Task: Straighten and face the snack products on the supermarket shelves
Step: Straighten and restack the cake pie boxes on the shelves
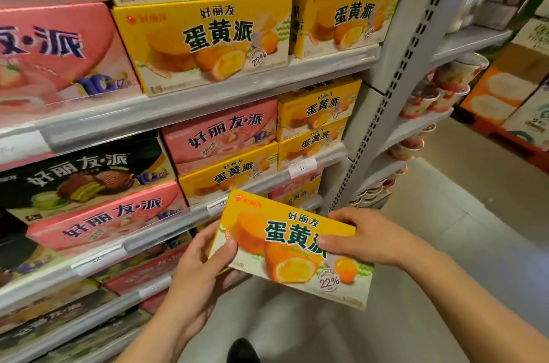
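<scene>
Yellow box (292, 247), printed 蛋黄派 and 22%, held tilted in front of the shelf (190, 107), below its stacked yellow and pink boxes. Left hand (202, 267) pinches its left edge; right hand (371, 239) grips its top right corner.

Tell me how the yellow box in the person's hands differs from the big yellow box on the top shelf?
The held yellow box is off the shelf, gripped at its ends by the left hand and right hand; the shelved yellow box rests on the shelf. The held box is tilted, the shelved one sits level, facing out. Both share the same yellow design, green lettering and a 22% badge.
</scene>
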Tool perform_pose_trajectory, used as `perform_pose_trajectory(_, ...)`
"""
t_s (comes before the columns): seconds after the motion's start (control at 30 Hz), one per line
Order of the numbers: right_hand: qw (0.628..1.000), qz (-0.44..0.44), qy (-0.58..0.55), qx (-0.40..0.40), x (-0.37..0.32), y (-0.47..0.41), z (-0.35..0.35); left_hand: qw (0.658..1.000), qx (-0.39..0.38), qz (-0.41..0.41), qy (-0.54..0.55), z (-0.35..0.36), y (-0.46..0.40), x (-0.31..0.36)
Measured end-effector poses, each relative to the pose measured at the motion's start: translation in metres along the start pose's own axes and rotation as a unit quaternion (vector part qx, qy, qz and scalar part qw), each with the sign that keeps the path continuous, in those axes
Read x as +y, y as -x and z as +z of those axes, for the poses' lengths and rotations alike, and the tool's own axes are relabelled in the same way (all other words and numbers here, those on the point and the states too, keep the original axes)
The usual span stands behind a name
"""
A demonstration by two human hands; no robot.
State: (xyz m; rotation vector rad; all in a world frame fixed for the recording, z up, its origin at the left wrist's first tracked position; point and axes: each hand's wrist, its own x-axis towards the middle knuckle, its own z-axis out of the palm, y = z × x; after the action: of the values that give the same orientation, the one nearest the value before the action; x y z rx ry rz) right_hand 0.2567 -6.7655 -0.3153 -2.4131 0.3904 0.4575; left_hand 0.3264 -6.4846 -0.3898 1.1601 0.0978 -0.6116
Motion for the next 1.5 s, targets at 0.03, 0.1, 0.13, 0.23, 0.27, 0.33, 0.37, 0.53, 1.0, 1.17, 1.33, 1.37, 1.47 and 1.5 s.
perform_pose_trajectory(0.03,1.000,-0.003,0.009,-0.005,0.000,-0.009,-0.007,1.000,-0.004,-0.001,0.009,0.002,-0.010,0.001)
perform_pose_trajectory(0.1,1.000,-0.004,0.006,-0.029,0.003,-0.025,-0.018,1.000,-0.013,0.003,0.003,0.007,-0.026,0.004)
perform_pose_trajectory(0.13,0.999,-0.004,-0.013,-0.048,0.006,-0.031,-0.023,0.999,-0.021,0.011,-0.022,0.009,-0.032,0.007)
perform_pose_trajectory(0.23,0.995,-0.007,-0.059,-0.078,0.015,-0.047,-0.036,0.975,-0.036,0.071,-0.205,0.017,-0.046,0.024)
perform_pose_trajectory(0.27,0.996,-0.012,-0.060,-0.072,0.017,-0.052,-0.041,0.954,-0.025,0.103,-0.280,0.019,-0.050,0.032)
perform_pose_trajectory(0.33,0.997,-0.017,-0.052,-0.054,0.021,-0.063,-0.053,0.900,0.022,0.187,-0.392,0.026,-0.060,0.050)
perform_pose_trajectory(0.37,0.998,-0.020,-0.040,-0.047,0.023,-0.069,-0.058,0.870,0.046,0.240,-0.428,0.031,-0.065,0.059)
perform_pose_trajectory(0.53,0.998,-0.051,0.002,-0.039,0.031,-0.096,-0.083,0.641,0.145,0.374,-0.654,0.056,-0.093,0.093)
perform_pose_trajectory(1.0,0.983,-0.145,0.003,-0.112,0.076,-0.131,-0.125,0.476,0.344,0.166,-0.792,0.087,-0.142,0.114)
perform_pose_trajectory(1.17,0.981,-0.159,-0.003,-0.109,0.085,-0.138,-0.131,0.471,0.339,0.141,-0.802,0.090,-0.140,0.120)
perform_pose_trajectory(1.33,0.978,-0.178,-0.005,-0.105,0.086,-0.145,-0.132,0.416,0.326,0.195,-0.826,0.094,-0.125,0.115)
perform_pose_trajectory(1.37,0.977,-0.187,0.013,-0.103,0.086,-0.145,-0.133,0.405,0.323,0.219,-0.827,0.095,-0.120,0.113)
perform_pose_trajectory(1.47,0.970,-0.213,0.029,-0.113,0.086,-0.147,-0.134,0.407,0.320,0.269,-0.812,0.097,-0.107,0.107)
perform_pose_trajectory(1.5,0.969,-0.215,0.023,-0.119,0.086,-0.148,-0.134,0.417,0.322,0.276,-0.804,0.098,-0.102,0.103)
